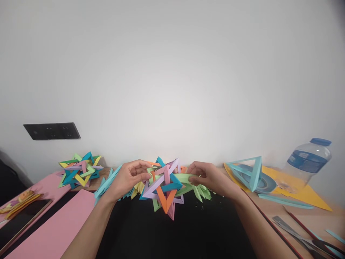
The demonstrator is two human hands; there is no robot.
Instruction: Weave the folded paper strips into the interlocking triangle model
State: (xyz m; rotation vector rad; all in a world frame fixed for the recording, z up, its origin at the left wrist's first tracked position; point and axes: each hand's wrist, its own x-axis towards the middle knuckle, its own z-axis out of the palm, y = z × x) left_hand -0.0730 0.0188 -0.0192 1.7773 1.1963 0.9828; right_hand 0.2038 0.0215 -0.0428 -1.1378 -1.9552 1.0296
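Between my hands is a many-pointed origami star [167, 176] of interlocked folded strips in orange, lilac, blue, pink and green. My left hand [134, 173] is closed on its left side, thumb and fingers pinching near a green and orange edge. On the right, my right hand [202, 174] pinches a light green folded paper strip [183, 178] that reaches into the star. Where the strip's far end sits among the others is hidden. Behind and below my right hand lie several loose green folded strips [203, 193]. Blue folded strips [107, 181] lie beside my left wrist.
Another finished-looking paper star [81, 171] stands at the left by the wall. Pink paper [61, 226] and a phone [25, 219] lie left. To the right are a blue paper triangle frame [254, 174], a plate [269, 185], a water bottle [308, 160], scissors [293, 233] and a pencil [302, 225].
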